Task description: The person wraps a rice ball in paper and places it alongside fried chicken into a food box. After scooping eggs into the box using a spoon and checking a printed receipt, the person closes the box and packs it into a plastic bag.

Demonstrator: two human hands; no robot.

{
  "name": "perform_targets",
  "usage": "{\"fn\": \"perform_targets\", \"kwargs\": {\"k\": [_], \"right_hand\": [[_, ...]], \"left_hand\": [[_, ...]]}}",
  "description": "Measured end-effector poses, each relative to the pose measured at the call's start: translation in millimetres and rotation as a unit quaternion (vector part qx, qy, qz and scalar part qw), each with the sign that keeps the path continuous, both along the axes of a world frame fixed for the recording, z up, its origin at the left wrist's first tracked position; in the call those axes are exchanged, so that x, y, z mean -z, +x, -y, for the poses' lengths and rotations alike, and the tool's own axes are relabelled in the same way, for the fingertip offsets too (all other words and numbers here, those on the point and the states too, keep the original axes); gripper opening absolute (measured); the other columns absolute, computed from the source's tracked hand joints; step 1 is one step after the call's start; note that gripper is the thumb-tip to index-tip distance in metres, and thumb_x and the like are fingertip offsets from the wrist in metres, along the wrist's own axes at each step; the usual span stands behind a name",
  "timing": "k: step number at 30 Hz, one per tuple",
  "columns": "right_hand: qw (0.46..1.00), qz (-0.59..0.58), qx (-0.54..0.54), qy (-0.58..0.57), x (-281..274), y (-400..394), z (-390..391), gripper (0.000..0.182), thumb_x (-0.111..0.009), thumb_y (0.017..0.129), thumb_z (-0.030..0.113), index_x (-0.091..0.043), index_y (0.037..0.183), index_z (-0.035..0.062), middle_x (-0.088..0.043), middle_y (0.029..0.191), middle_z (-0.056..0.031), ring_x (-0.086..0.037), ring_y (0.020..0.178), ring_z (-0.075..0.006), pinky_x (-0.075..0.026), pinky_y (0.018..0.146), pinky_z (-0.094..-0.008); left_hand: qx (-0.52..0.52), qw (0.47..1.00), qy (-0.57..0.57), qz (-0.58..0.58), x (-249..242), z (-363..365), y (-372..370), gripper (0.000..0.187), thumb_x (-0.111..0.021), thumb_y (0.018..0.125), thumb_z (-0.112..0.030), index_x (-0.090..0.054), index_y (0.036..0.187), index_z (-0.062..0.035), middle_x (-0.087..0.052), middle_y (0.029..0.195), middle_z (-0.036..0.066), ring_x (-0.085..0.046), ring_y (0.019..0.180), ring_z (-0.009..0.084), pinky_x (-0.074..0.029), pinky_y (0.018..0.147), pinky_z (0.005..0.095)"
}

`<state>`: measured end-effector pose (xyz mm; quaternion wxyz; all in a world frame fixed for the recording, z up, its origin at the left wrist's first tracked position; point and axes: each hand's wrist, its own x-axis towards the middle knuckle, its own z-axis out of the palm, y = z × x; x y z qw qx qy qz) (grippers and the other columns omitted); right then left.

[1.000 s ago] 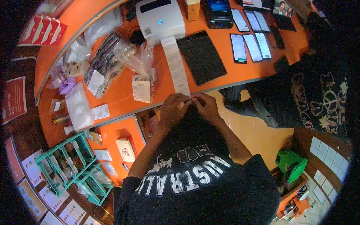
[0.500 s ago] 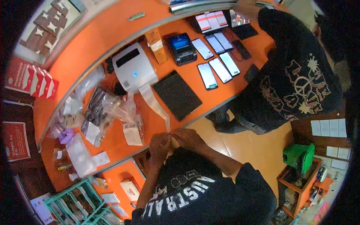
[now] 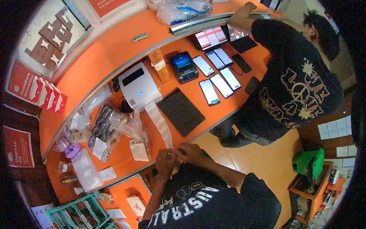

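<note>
Both of my hands are at the front edge of the orange counter, close together, with fingers closed on the end of a long white paper strip. My left hand is on one side of the strip's end and my right hand on the other. From there the strip runs back to a white label printer with a glowing blue ring. My fingers hide the held end. A black mat lies just right of the strip.
Several phones, a black receipt printer and a tablet stand on the counter. Plastic-wrapped packets lie on the left. A co-worker in a black shirt stands to the right. Teal racks are at lower left.
The head view has shifted, so the counter and hands appear lower in the picture. My hands remain together at the strip's end. The co-worker's head now shows more.
</note>
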<state>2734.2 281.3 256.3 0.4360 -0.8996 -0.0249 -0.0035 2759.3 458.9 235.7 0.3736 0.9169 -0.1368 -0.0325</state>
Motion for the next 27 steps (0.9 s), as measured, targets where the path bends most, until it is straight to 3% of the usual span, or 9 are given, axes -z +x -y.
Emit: {"fn": "perform_targets", "kwargs": {"k": [2, 4, 11, 14, 15, 17, 20, 23, 27], "right_hand": [[1.0, -0.003, 0.002, 0.017, -1.4, 0.2, 0.6, 0.024, -0.066, 0.084, 0.027, -0.066, 0.092, 0.0045, -0.064, 0.078, -0.0132, -0.064, 0.07, -0.0316, -0.051, 0.064, -0.041], [0.991, -0.099, 0.033, 0.078, -7.1, 0.1, 1.9, 0.026, -0.068, 0.083, 0.028, -0.065, 0.089, 0.0031, -0.066, 0.079, -0.0139, -0.066, 0.07, -0.0278, -0.052, 0.065, -0.0398], [0.963, -0.152, 0.14, 0.173, 41.9, -6.0, 9.8, 0.031, -0.072, 0.082, 0.027, -0.065, 0.094, -0.0006, -0.068, 0.086, -0.0152, -0.068, 0.078, -0.0232, -0.053, 0.067, -0.0394], [0.954, -0.203, 0.171, 0.138, 67.6, -10.4, 8.2, 0.036, -0.07, 0.084, 0.031, -0.064, 0.098, -0.001, -0.068, 0.086, -0.0167, -0.068, 0.078, -0.0251, -0.053, 0.066, -0.0391], [0.97, -0.113, 0.211, 0.031, 54.3, -13.7, 5.7, 0.039, -0.067, 0.086, 0.036, -0.063, 0.1, -0.0004, -0.067, 0.086, -0.0181, -0.068, 0.078, -0.0269, -0.052, 0.066, -0.0406], [0.968, -0.018, 0.241, -0.075, 25.7, -12.7, -3.5, 0.042, -0.064, 0.088, 0.04, -0.063, 0.102, 0.0001, -0.066, 0.086, -0.0195, -0.069, 0.078, -0.0287, -0.052, 0.067, -0.0421], [0.99, -0.078, 0.116, 0.027, 5.5, -4.1, -29.3, 0.044, -0.058, 0.091, 0.043, -0.065, 0.099, 0.0005, -0.066, 0.086, -0.0202, -0.067, 0.077, -0.0322, -0.051, 0.07, -0.046], [0.969, -0.188, -0.138, 0.086, 10.2, 2.5, -65.5, 0.041, -0.056, 0.092, 0.041, -0.066, 0.093, 0.0009, -0.067, 0.086, -0.0181, -0.065, 0.079, -0.0324, -0.049, 0.074, -0.0474], [0.976, -0.153, -0.148, 0.046, 16.5, -2.0, -118.3, 0.036, -0.057, 0.091, 0.036, -0.067, 0.09, 0.0015, -0.067, 0.085, -0.0154, -0.063, 0.077, -0.0282, -0.049, 0.072, -0.0448]], "left_hand": [[0.0, 0.991, -0.114, -0.073, -8.6, 2.6, -0.5, 0.017, -0.071, 0.079, -0.015, -0.067, 0.091, -0.0044, -0.065, 0.09, 0.013, -0.063, 0.082, 0.0267, -0.051, 0.071, 0.037], [-0.023, 0.99, -0.114, -0.081, -2.9, 0.6, 1.0, 0.015, -0.069, 0.08, -0.014, -0.066, 0.091, -0.0038, -0.064, 0.088, 0.013, -0.063, 0.08, 0.0257, -0.051, 0.071, 0.0353], [-0.128, 0.985, -0.113, -0.013, 31.2, -35.6, 2.1, 0.012, -0.061, 0.086, -0.011, -0.059, 0.087, -0.0001, -0.056, 0.076, 0.01, -0.055, 0.07, 0.0186, -0.047, 0.066, 0.0308], [-0.259, 0.922, -0.257, -0.129, 18.8, -53.0, -0.6, 0.009, -0.06, 0.086, -0.008, -0.056, 0.085, -0.0002, -0.052, 0.071, 0.007, -0.05, 0.067, 0.0148, -0.044, 0.063, 0.0303], [-0.262, 0.921, -0.259, -0.126, 6.7, -53.7, -3.7, 0.009, -0.06, 0.086, -0.008, -0.056, 0.085, -0.0002, -0.052, 0.071, 0.007, -0.05, 0.067, 0.0148, -0.044, 0.063, 0.0303], [-0.221, 0.955, -0.198, 0.014, -25.1, -53.2, -15.7, 0.009, -0.063, 0.085, -0.008, -0.058, 0.087, -0.0009, -0.053, 0.07, 0.006, -0.052, 0.068, 0.0133, -0.044, 0.063, 0.0299], [-0.191, 0.977, -0.093, 0.005, -51.0, -59.3, -37.8, 0.012, -0.067, 0.083, -0.01, -0.06, 0.088, -0.0024, -0.058, 0.073, 0.007, -0.056, 0.067, 0.0156, -0.046, 0.062, 0.031], [-0.102, 0.992, -0.009, 0.079, -19.3, -83.7, -55.4, 0.015, -0.071, 0.081, -0.013, -0.061, 0.087, -0.0039, -0.062, 0.077, 0.01, -0.06, 0.067, 0.0217, -0.049, 0.063, 0.0336], [-0.035, 0.981, 0.023, 0.188, -24.6, -109.8, -71.0, 0.014, -0.072, 0.08, -0.012, -0.061, 0.083, -0.0044, -0.064, 0.079, 0.012, -0.062, 0.068, 0.0272, -0.05, 0.063, 0.0362]]}}
